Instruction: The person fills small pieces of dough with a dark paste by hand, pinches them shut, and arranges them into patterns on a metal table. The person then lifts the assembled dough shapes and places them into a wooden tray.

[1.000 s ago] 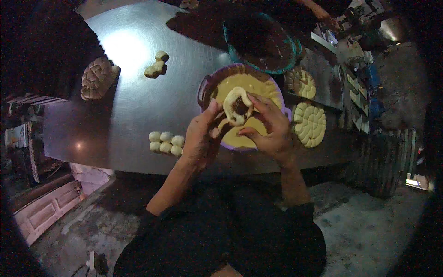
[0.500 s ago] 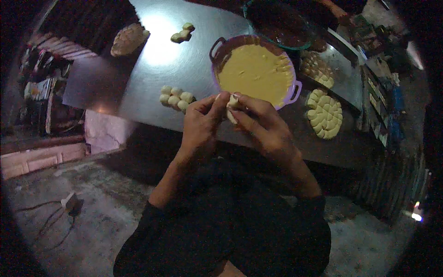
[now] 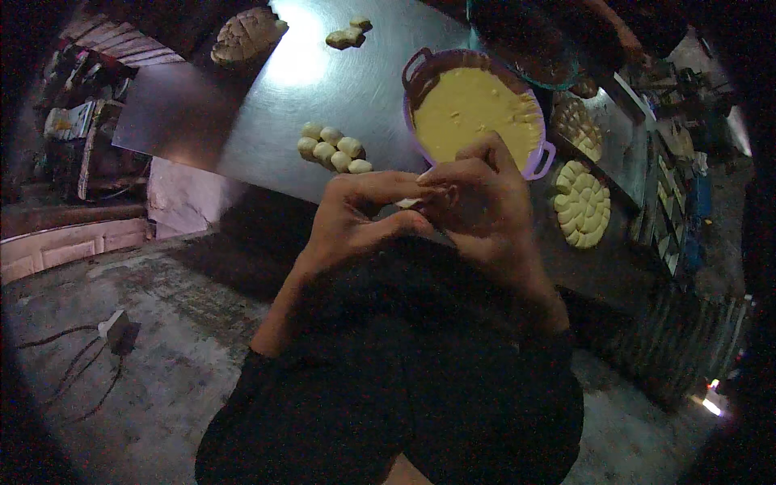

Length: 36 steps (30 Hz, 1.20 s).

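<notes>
A small piece of pale dough [image 3: 409, 203] is pinched between my two hands, mostly covered by the fingers. My left hand [image 3: 356, 217] is closed on it from the left, thumb below and index finger above. My right hand [image 3: 489, 206] grips it from the right with bent fingers. Just beyond them stands a purple-rimmed basin [image 3: 542, 162] of thick yellow filling [image 3: 477, 113]. To the left of the basin, a cluster of several rounded dough balls [image 3: 327, 150] sits on the metal table [image 3: 267, 149].
A round slab of dough cut into segments [image 3: 582, 206] lies right of the basin. Another cut slab [image 3: 246, 36] and small dough pieces [image 3: 348, 35] are at the far left. A dark tub [image 3: 525, 48] stands behind the basin. Another person's arm [image 3: 618, 28] shows at the far right.
My hands have drawn slightly nearer to me, and the grip has turned so the fingers cover more of the dough. The table and its items have shifted rightward in view.
</notes>
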Tool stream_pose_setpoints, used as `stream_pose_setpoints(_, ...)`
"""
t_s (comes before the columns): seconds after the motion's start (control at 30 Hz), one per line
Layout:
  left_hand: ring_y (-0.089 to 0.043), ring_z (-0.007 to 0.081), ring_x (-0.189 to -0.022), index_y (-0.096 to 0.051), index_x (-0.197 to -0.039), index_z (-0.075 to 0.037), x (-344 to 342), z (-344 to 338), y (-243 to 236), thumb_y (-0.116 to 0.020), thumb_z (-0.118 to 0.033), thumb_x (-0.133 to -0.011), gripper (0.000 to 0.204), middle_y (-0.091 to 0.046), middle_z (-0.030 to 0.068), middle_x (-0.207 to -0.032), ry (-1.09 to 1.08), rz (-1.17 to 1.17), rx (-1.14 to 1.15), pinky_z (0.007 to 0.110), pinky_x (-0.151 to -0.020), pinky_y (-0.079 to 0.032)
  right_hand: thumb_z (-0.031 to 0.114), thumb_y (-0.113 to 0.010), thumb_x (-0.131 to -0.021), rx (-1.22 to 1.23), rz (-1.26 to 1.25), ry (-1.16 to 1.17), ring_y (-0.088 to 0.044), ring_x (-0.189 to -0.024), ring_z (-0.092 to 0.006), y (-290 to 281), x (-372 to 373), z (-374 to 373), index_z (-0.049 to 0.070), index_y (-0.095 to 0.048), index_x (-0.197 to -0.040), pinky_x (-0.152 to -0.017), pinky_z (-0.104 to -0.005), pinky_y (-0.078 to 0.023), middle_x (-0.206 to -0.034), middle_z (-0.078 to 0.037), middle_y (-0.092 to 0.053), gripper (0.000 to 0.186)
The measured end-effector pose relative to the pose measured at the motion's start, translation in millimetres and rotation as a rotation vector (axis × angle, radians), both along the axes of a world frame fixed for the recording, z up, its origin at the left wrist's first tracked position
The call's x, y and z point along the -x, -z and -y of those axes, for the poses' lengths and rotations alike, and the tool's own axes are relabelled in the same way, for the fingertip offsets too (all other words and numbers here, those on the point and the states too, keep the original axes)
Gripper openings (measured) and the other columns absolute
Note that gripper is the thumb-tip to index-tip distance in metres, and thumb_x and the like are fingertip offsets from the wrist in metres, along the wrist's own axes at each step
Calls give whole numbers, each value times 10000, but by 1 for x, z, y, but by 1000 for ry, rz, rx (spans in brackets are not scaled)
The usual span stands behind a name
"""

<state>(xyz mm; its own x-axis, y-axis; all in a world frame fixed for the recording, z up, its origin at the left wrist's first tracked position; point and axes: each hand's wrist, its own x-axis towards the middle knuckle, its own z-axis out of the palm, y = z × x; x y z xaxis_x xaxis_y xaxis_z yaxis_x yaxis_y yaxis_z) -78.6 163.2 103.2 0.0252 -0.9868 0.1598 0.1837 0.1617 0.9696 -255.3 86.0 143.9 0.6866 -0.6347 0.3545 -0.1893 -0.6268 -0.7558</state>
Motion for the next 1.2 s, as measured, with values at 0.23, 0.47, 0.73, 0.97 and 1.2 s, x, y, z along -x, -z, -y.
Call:
stream_pose_setpoints(0.23,-630,106,-919,-705,-1041,16,-73,28,23,-645,-216,-929,265,-709,61,-972,0,-85,-429,255,-838,-490,2,-776,-704,-272,53,-101,-581,-843,-200,17,-72,10,73,-617,-1141,-772,-323,-446,-943,-59,-637,471)
stream_pose_setpoints(0.47,-561,82,-817,-683,-1101,-4,-166,44,84,-590,-351,-959,386,-668,13,-960,245,-174,-499,238,-728,-452,186,-824,-696,-68,-331,136,-581,-939,-284,54,-153,27,115,-605,-1162,-837,-417,-463,-1067,-85,-653,520)
stream_pose_setpoints(0.73,-620,218,-823,-721,-1015,-90,-205,41,138,-729,-216,-826,228,-615,71,-835,276,183,-464,331,-797,-483,-14,-799,-737,-1416,274,422,-579,-1053,-175,154,-203,-30,59,-435,-1242,-915,-323,-505,-1035,-49,-592,627)
stream_pose_setpoints(0.97,-516,316,-1123,-567,-1238,-87,-235,110,158,-780,-271,-746,566,-535,132,-1172,328,788,-6,400,-946,-420,15,-674,-831,-567,-420,1012,-619,-945,-192,182,-169,1,26,-596,-1063,-842,-342,-495,-1015,-89,-630,245)
stream_pose_setpoints(1.2,-458,329,-1181,-465,-1340,-83,-220,134,215,-659,-163,-801,578,-489,132,-1283,663,1245,329,454,-1016,-360,101,-639,-872,-550,-383,762,-597,-1017,-293,239,-145,13,38,-642,-1127,-883,-367,-477,-1070,-115,-608,263)
